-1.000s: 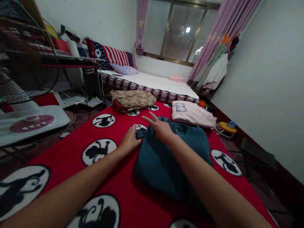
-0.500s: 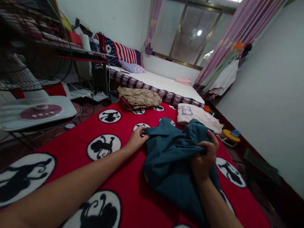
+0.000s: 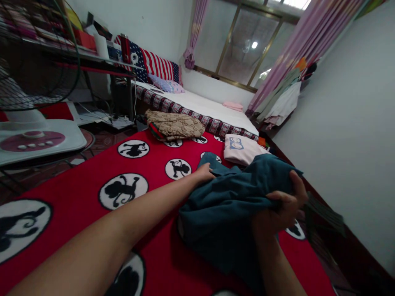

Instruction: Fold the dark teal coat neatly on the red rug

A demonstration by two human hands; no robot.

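A crumpled teal garment point(image 3: 228, 205), its exact kind unclear, is partly lifted over the red blanket point(image 3: 160, 242) with monkey figures in white circles. At its far left part, my left hand point(image 3: 205, 172) is closed on the cloth, the fingertips partly hidden in the folds. My right hand point(image 3: 286, 203) pinches the garment's right side and holds it raised. Fabric hangs down from there in front of my right wrist. Just beyond the garment lies a folded pale pink garment point(image 3: 243, 149) with a blue print.
A folded tan patterned cloth point(image 3: 175, 125) lies at the blanket's far edge. Behind stands a bed point(image 3: 203, 100) with pillows. To the left are a fan point(image 3: 33, 135) and a cluttered desk point(image 3: 98, 59). Clothes point(image 3: 284, 102) hang by the right wall.
My right hand has lifted the garment's right side up and to the right. My left hand has moved right, further in over the cloth. The view has shifted slightly.
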